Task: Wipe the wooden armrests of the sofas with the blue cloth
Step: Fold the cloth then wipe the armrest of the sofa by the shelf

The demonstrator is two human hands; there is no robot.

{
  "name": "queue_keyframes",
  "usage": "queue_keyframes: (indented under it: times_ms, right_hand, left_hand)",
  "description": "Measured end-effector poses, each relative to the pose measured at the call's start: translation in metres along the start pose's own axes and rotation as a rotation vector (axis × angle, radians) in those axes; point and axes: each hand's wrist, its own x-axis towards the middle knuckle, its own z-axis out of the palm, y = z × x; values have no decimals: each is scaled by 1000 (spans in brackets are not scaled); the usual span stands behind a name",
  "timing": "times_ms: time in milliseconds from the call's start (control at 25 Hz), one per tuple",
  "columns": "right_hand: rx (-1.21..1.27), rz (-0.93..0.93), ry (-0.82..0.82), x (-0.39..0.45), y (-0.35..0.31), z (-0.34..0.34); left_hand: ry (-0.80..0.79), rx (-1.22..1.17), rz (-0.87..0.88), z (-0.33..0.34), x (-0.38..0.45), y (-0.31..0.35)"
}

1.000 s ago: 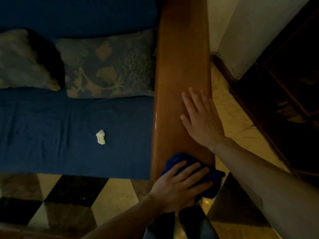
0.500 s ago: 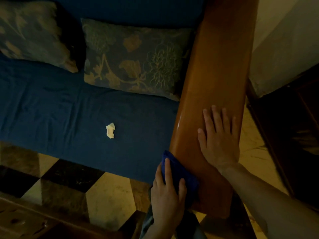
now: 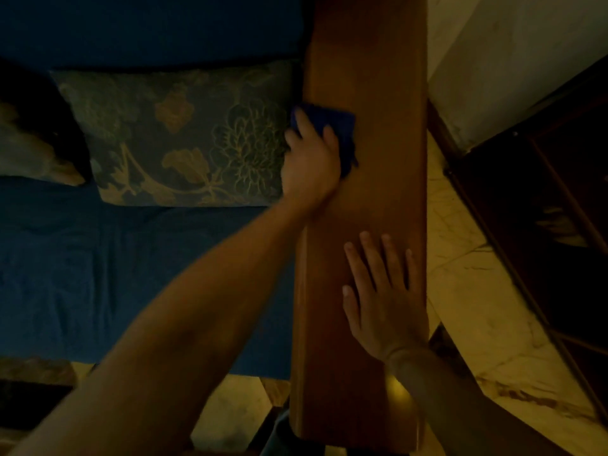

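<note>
Armrest (image 3: 371, 77) runs 12 to 6. Blue cloth (image 3: 342, 126) at its 9 o'clock edge, pinned under left hand (image 3: 311, 159), fingers curled for pressure. Right hand (image 3: 381, 301) flat, empty, likely bracing.

The light is dim and yellowish. A dark blue sofa seat (image 3: 98, 274) fills the left side, with a floral patterned cushion (image 3: 184, 139) leaning against the blue backrest (image 3: 148, 24) and a second cushion (image 3: 29, 153) at the far left edge. To the right lies pale marble-like floor (image 3: 477, 307) — beside it a plain light wall (image 3: 510, 60) and dark wooden furniture (image 3: 559, 209). Dark and pale floor tiles (image 3: 230, 413) show below the seat.
</note>
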Motion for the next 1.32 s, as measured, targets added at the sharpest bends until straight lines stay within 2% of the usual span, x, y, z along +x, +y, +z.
queue_keyframes:
  times_ms: [120, 240, 360, 440, 600, 640, 760, 880, 960, 1040, 1080, 1200, 1320]
  right_hand:
    - [13, 10, 6, -1, 0, 3]
    - [15, 20, 7, 3, 1, 3]
    - [24, 26, 28, 9, 0, 2]
    - [120, 42, 60, 11, 2, 2]
    - [604, 139, 259, -1, 9, -4]
    - [639, 174, 262, -11, 9, -8]
    - [475, 153, 91, -66, 4, -12]
    - [434, 96, -73, -135, -5, -18]
    - [481, 102, -145, -152, -3, -24]
    - [555, 139, -214, -151, 3, -32]
    - [594, 157, -255, -149, 6, -37]
    - [587, 176, -380, -134, 10, -42]
    - [697, 257, -350, -138, -1, -42]
  left_hand:
    - [-91, 142, 6, 7, 84, 30]
    - [-142, 353, 132, 14, 100, 30]
    - [-39, 336, 277, 18, 46, 5]
    - [-33, 350, 390, 18, -8, -21]
    - [-120, 429, 580, 17, -152, -77]
    - [-171, 435, 582, 19, -195, -89]
    - [-304, 457, 543, 32, -313, -123]
    - [-366, 497, 535, 36, -374, -140]
    - [-348, 494, 555, 26, -372, -134]
    - [-354, 373, 540, 6, -362, -127]
    - [-314, 320, 514, -7, -360, -126]
    - [-157, 352, 372, -30, -343, -132]
    - [-273, 334, 235, -37, -332, -140]
